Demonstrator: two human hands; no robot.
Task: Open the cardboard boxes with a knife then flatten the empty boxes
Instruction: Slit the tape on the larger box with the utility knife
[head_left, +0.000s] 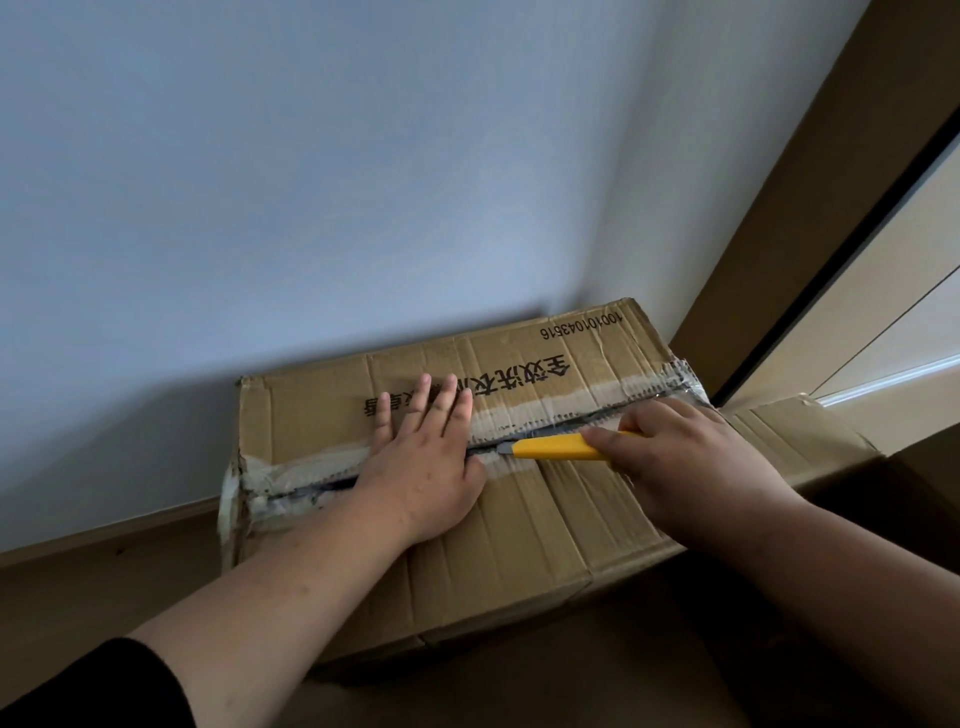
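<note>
Head view: the box sits low in the scene against the wall, its top seam running left to right under a strip of clear, torn tape. The knife, yellow-handled, lies along that seam just right of the middle, its short blade pointing left into the gap between the 2 flaps. The right hand grips the handle, fingers curled over it and hiding its back end. The left hand rests flat on the box top, fingers straight and spread on the far flap, palm across the seam, touching the tape just left of the blade tip.

The seam looks dark and parted on both sides of the hands; whether the tape is fully cut cannot be told.

The main risk is the left hand: it lies directly in the blade's path, so a slip or sudden release in the tape could drive the knife into the palm. A deep stroke could also score whatever is inside. A second box stands just right, near a door frame.
</note>
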